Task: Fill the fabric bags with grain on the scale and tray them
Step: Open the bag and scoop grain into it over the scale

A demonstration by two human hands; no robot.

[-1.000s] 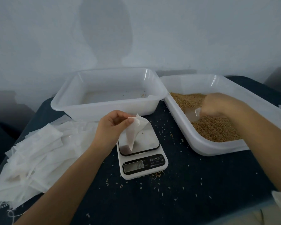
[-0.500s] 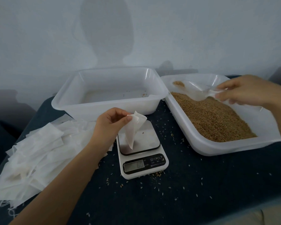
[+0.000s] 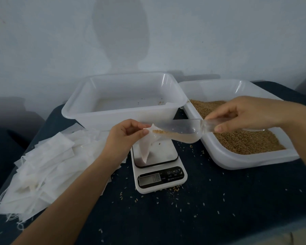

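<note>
Since half a second earlier, the clear scoop point(image 3: 180, 130) had been carried from above the grain tray point(image 3: 251, 161) to the mouth of the fabric bag point(image 3: 146, 147), tip tilted down so grain could slide in. The bag was pinched open by the left hand point(image 3: 125, 135) directly above the scale point(image 3: 157, 161), its lower corner seemingly touching the platform, probably so the weight could be read. The scoop handle was gripped by the right hand point(image 3: 244, 114). Behind the scale stood the nearly empty tray point(image 3: 124, 110); left of the scale lay the pile of empty bags point(image 3: 48, 167) on the counter point(image 3: 219, 209).
</note>
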